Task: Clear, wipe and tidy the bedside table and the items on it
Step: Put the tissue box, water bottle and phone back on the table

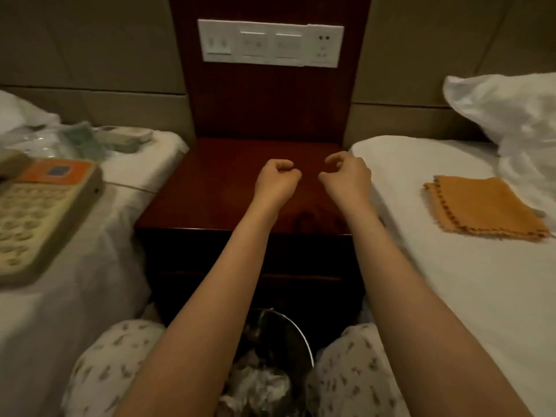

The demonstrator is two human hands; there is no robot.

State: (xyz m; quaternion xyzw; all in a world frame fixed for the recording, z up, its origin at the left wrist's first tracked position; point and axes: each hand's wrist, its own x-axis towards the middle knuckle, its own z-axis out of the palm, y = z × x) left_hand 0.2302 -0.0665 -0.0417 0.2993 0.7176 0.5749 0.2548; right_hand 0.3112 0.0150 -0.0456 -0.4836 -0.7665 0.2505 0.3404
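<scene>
The dark red wooden bedside table [216, 188] stands between two beds, and nothing lies on its top. Both my hands hover over the middle of that top. My left hand [276, 177] is curled into a fist and holds nothing. A little to its right, my right hand [347, 174] has its fingers and thumb hooked inward, also around nothing. A folded orange cloth [484, 206] lies on the right bed. A beige desk phone [39, 212] with an orange label rests on the left bed.
Behind the phone, the left bed holds a clear plastic bag [54, 142] and a pale flat object [126, 138]. A white pillow [508, 109] sits on the right bed. A bin [279, 356] of crumpled paper stands between my knees. A switch panel [270, 43] is on the headboard.
</scene>
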